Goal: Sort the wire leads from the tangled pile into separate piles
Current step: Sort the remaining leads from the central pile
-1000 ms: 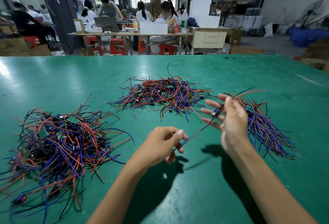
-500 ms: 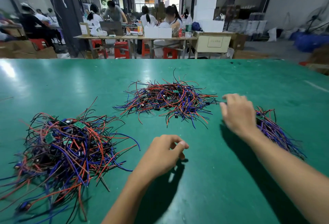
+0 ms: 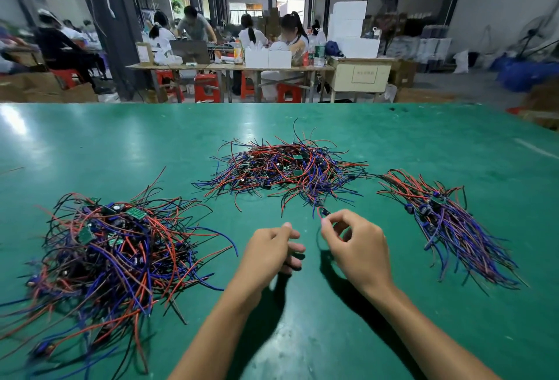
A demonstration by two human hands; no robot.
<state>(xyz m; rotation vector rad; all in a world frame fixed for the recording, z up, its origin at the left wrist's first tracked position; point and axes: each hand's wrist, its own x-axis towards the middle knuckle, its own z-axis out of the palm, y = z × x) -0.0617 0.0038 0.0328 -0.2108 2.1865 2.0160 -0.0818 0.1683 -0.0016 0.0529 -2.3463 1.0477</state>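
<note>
Three heaps of red, blue and black wire leads lie on the green table [image 3: 332, 334]. The big tangled pile [image 3: 112, 258] is at the left. A flatter middle pile [image 3: 287, 168] sits straight ahead. A combed, aligned pile [image 3: 447, 222] lies at the right. My right hand [image 3: 357, 246] hovers at the near edge of the middle pile and pinches a wire lead [image 3: 323, 213] by its small dark part between thumb and forefinger. My left hand [image 3: 272, 249] floats beside it with fingers loosely curled, holding nothing.
Beyond the table's far edge, several people sit at a long workbench [image 3: 230, 66] with red stools, white boxes and bottles. Cardboard cartons and a dark pillar [image 3: 106, 26] stand at the back left.
My right hand laid the earlier lead on the right pile, then came back left and pinched a new lead at the middle pile's near edge. My left hand let go of the earlier lead.
</note>
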